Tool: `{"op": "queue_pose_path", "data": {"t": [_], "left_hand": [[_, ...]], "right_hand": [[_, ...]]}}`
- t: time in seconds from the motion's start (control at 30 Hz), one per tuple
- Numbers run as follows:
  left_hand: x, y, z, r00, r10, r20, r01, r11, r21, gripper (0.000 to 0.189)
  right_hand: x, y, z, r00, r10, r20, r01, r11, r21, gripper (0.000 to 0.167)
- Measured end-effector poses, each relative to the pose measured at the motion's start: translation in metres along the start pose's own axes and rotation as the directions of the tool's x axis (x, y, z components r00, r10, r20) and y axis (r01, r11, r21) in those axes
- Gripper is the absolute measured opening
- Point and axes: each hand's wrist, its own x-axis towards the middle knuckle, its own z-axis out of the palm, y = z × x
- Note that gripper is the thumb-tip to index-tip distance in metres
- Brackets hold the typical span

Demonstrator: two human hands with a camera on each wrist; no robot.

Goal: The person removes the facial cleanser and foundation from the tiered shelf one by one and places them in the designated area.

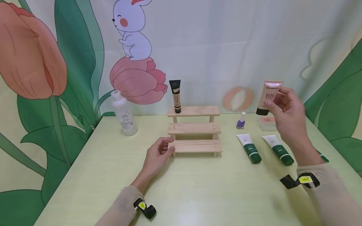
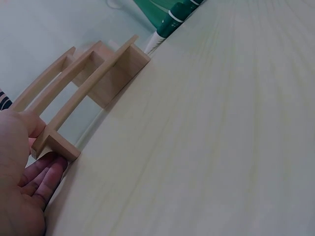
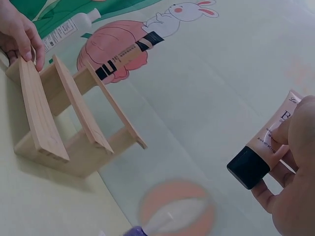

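Observation:
A pink BB cream tube point(image 1: 268, 98) with a black cap is held up by my right hand point(image 1: 291, 116), thumb on its front and fingers behind, cap downward. My left hand point(image 1: 158, 155) grips the left end of the lowest step of a wooden three-step rack point(image 1: 195, 128); in the left wrist view the thumb lies over the step and the fingers sit under it. On the top step, at its left end, a black-and-beige tube point(image 1: 176, 97) stands upright on its black cap. The right wrist view shows the black cap point(image 3: 248, 167) close up.
Left of the rack stands a white bottle point(image 1: 124, 114). To its right are a purple nail polish bottle point(image 1: 241, 121), a clear box point(image 1: 266, 123) and two green-and-white tubes point(image 1: 249, 148) lying flat. Another green tube point(image 1: 323, 156) is mostly hidden behind my right forearm. A printed curtain point(image 1: 198, 56) hangs behind the table.

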Motion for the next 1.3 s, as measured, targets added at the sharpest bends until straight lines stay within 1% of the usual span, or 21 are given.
{"op": "queue_pose_path", "data": {"t": [0.1, 0.23, 0.3, 0.37, 0.5, 0.63, 0.73, 0.83, 0.93, 1.0, 1.13, 1.3], "left_hand": [[-0.001, 0.001, -0.001, 1.000, -0.005, -0.001, 0.005, 1.000, 0.007, 0.028], [-0.001, 0.002, -0.001, 1.000, -0.008, 0.002, 0.008, 1.000, 0.013, 0.027], [-0.001, 0.002, -0.001, 1.000, -0.007, 0.004, 0.007, 1.000, 0.010, 0.027], [-0.001, 0.002, 0.000, 1.000, -0.006, 0.004, 0.006, 1.000, 0.009, 0.027], [0.000, 0.001, 0.000, 1.000, -0.006, 0.002, 0.006, 1.000, 0.010, 0.028], [-0.001, 0.002, 0.000, 1.000, -0.006, 0.004, 0.006, 1.000, 0.010, 0.028], [-0.001, 0.003, 0.000, 1.000, -0.006, 0.005, 0.006, 1.000, 0.008, 0.028], [-0.001, 0.003, -0.001, 1.000, -0.005, 0.001, 0.005, 1.000, 0.008, 0.028], [-0.001, 0.003, -0.001, 1.000, -0.003, -0.001, 0.003, 1.000, -0.003, 0.028], [-0.001, 0.003, -0.001, 1.000, -0.002, 0.000, 0.002, 1.000, -0.010, 0.027], [-0.001, 0.002, -0.001, 1.000, -0.003, 0.003, 0.003, 1.000, -0.012, 0.027], [-0.001, 0.003, -0.001, 1.000, -0.002, 0.001, 0.002, 1.000, -0.005, 0.027]], "right_hand": [[-0.004, 0.000, -0.013, 1.000, 0.006, -0.026, -0.006, 1.000, -0.018, 0.052], [-0.009, 0.003, -0.031, 0.998, 0.003, -0.056, -0.002, 1.000, 0.019, 0.052], [-0.013, 0.006, -0.041, 0.998, 0.003, -0.063, -0.001, 1.000, 0.020, 0.053], [-0.017, 0.009, -0.050, 0.997, -0.002, -0.072, 0.002, 1.000, 0.001, 0.053], [-0.027, 0.015, -0.064, 0.994, -0.001, -0.107, -0.009, 0.996, -0.094, 0.054], [-0.036, 0.020, -0.075, 0.989, 0.005, -0.151, -0.026, 0.990, -0.136, 0.054], [-0.045, 0.025, -0.082, 0.984, 0.030, -0.174, -0.058, 0.985, -0.160, 0.054], [-0.057, 0.032, -0.087, 0.979, 0.077, -0.187, -0.111, 0.977, -0.184, 0.053], [-0.070, 0.041, -0.091, 0.974, 0.126, -0.190, -0.161, 0.971, -0.180, 0.052], [-0.079, 0.049, -0.094, 0.970, 0.142, -0.195, -0.176, 0.970, -0.167, 0.051], [-0.095, 0.062, -0.099, 0.972, 0.137, -0.192, -0.163, 0.978, -0.128, 0.049], [-0.111, 0.074, -0.102, 0.974, 0.120, -0.190, -0.136, 0.988, -0.074, 0.049]]}}
